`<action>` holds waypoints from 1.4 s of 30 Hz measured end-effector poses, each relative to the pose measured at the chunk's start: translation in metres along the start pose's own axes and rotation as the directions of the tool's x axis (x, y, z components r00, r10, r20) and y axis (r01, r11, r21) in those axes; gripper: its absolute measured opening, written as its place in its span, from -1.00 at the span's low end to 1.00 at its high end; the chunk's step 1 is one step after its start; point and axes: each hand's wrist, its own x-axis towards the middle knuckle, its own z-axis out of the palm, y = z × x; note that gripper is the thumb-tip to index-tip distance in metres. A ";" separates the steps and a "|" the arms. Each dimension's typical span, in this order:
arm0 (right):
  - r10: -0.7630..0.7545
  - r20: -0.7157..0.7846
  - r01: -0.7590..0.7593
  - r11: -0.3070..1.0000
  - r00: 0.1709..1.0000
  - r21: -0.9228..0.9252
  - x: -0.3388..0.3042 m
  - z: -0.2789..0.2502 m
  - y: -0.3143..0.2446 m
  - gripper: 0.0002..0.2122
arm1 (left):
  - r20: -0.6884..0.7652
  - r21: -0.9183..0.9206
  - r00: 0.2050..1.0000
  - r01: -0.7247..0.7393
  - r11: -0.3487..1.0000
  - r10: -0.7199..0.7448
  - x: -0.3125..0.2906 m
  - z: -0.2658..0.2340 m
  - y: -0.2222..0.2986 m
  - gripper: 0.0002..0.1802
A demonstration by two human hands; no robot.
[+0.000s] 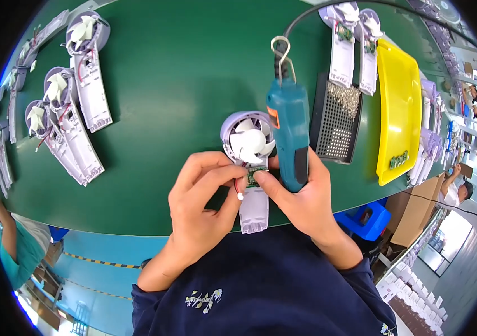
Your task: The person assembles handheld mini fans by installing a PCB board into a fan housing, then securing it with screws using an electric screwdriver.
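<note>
A small fan with white blades and a lilac ring lies in front of me on the green table, its pale handle shell pointing toward me. A small green circuit board sits at the shell's upper end. My left hand pinches the board's left edge; a red wire with a white connector hangs beside its fingertips. My right hand is closed around a teal electric screwdriver, its thumb touching the board's right side. The screwdriver's tip is hidden.
Several fan halves lie at left, two more at far right. A black perforated tray holds small screws beside a yellow tray with green boards. A black cable runs from the screwdriver. Another person's arm shows at left.
</note>
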 end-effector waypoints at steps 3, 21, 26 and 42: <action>0.006 -0.010 -0.006 1.000 1.000 0.010 0.000 0.001 -0.005 -0.74 | -0.024 0.011 0.999 0.029 1.000 -0.028 0.000 0.002 0.003 -0.78; 0.068 0.019 -0.069 0.995 0.997 0.071 0.000 0.002 -0.002 -0.72 | 0.027 0.035 0.982 0.185 0.982 -0.186 -0.011 0.002 0.011 -0.68; 0.040 0.018 -0.041 0.997 0.999 0.063 0.000 0.002 0.000 -0.72 | 0.059 -0.079 0.964 0.265 0.961 -0.261 -0.012 0.000 0.011 -0.67; 0.104 0.011 -0.104 0.990 0.995 0.099 0.002 0.000 -0.002 -0.68 | 0.165 0.132 0.961 0.203 0.970 -0.223 -0.003 -0.001 0.019 -0.59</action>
